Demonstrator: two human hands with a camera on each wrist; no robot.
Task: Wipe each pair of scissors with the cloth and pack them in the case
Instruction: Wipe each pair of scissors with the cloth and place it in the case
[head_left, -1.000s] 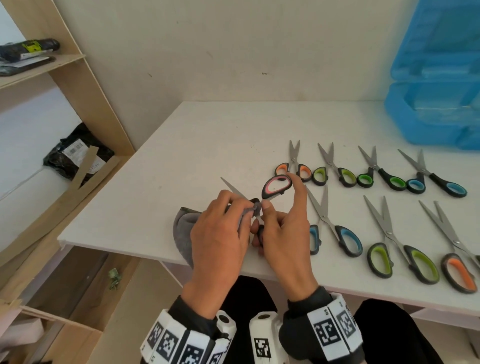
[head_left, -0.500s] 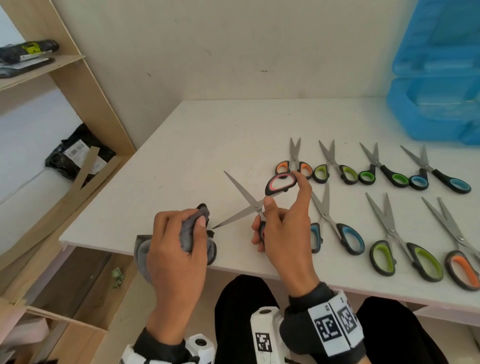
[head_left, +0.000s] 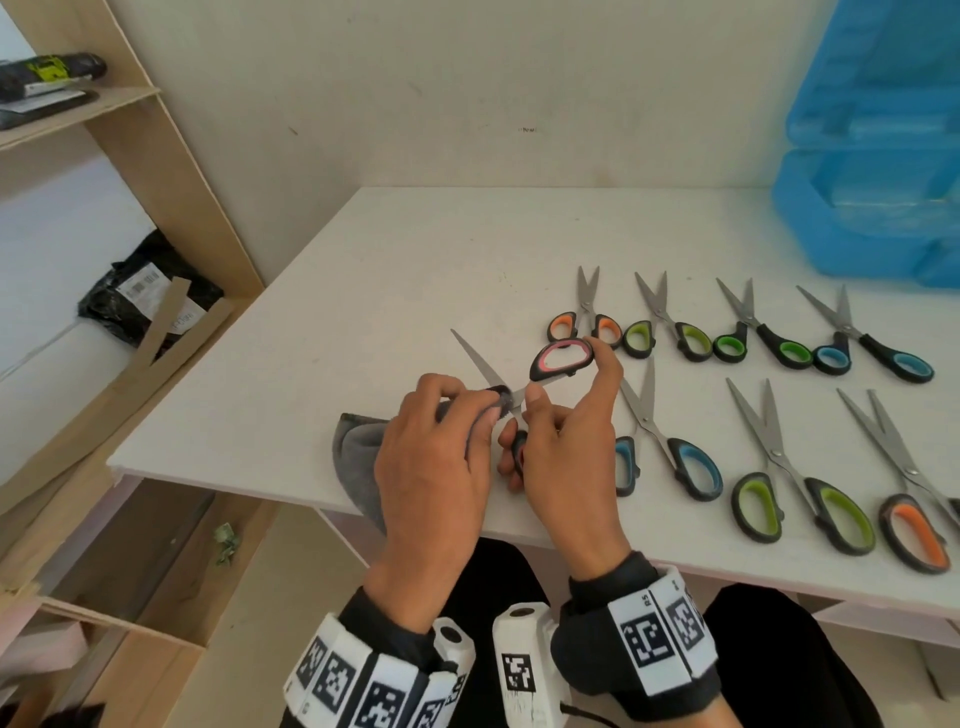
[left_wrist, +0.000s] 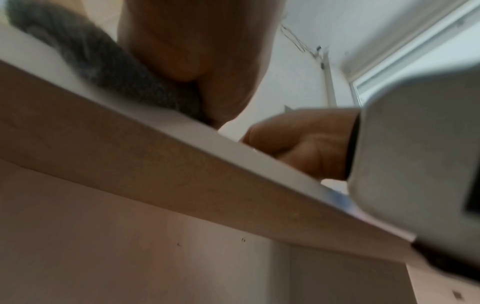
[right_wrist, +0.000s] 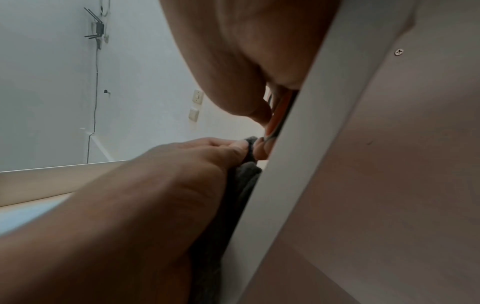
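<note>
My right hand holds a pair of pink-handled scissors with its blades spread, over the table's front edge. One blade points up and left; the other is wrapped in the grey cloth, which my left hand pinches round it close to the pivot. The cloth trails from under my left palm onto the table, and its dark fold also shows by the table edge. The open blue case stands at the far right.
Several more scissors lie in two rows on the white table, right of my hands; the nearest, blue-handled pair is just beside my right hand. A wooden shelf unit stands to the left, with a black bag on it.
My left hand, which had drawn back to the left with the cloth off the blade, has come back in and pinches the cloth round the lower blade near the pivot.
</note>
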